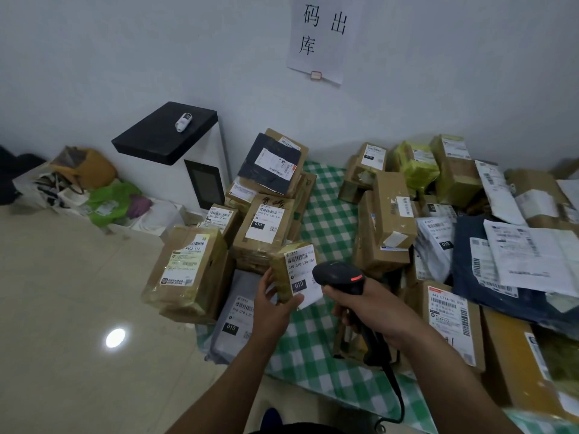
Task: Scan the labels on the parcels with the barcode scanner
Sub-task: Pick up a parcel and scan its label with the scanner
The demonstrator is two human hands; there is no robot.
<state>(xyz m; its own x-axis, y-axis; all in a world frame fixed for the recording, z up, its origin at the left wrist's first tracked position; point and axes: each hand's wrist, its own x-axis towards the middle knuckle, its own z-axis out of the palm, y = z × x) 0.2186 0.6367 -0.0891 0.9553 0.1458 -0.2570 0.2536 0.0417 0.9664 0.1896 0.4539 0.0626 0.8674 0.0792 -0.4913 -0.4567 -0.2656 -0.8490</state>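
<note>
Currently, a person stands over a green checked cloth (326, 214) spread on the floor, with cardboard parcels heaped on either side of it. Their left hand (272, 303) lifts a small brown parcel (279, 277) above the cloth. The fingers curl behind it and the thumb presses on the lower part of its white label (301, 267), which faces the camera. Their right hand (372, 303) is wrapped round the handle of a black barcode scanner (341, 275). The scanner's head sits just beside the label's right edge, with a red light glowing on top. Whether a finger rests on the trigger cannot be told. A dark cable (398, 399) trails from the handle down toward the person.

No beam shows on the label, so the scan seems to be just being lined up. To do it well, the scanner's window probably needs turning squarely at the barcode strip near the label's top. The parcel would tilt so the paper lies flat to the beam, since its lower corner hangs loose past the box. The thumb is best kept low, clear of the bars, and both hands held steady until the read registers.
</note>
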